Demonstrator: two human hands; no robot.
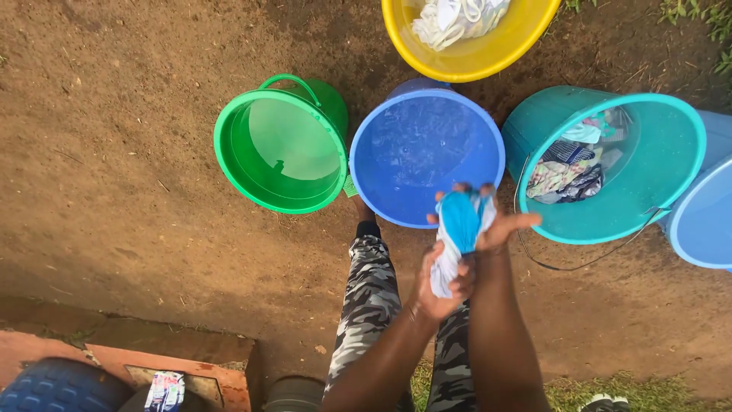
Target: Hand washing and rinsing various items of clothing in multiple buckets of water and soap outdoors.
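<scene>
A blue and white cloth [460,229], twisted into a thick rope, is held over the near rim of the blue bucket [427,156]. My right hand [499,221] grips its upper, blue end. My left hand [442,286] is closed around its lower, white end. The blue bucket holds water. My legs in camouflage trousers [370,305] stand just below it.
A green bucket [280,149] with water stands at left. A teal bucket [610,164] with several coloured clothes stands at right, a pale blue tub [705,225] beyond it. A yellow basin [469,34] with white cloth sits at the top. Bare soil lies all around.
</scene>
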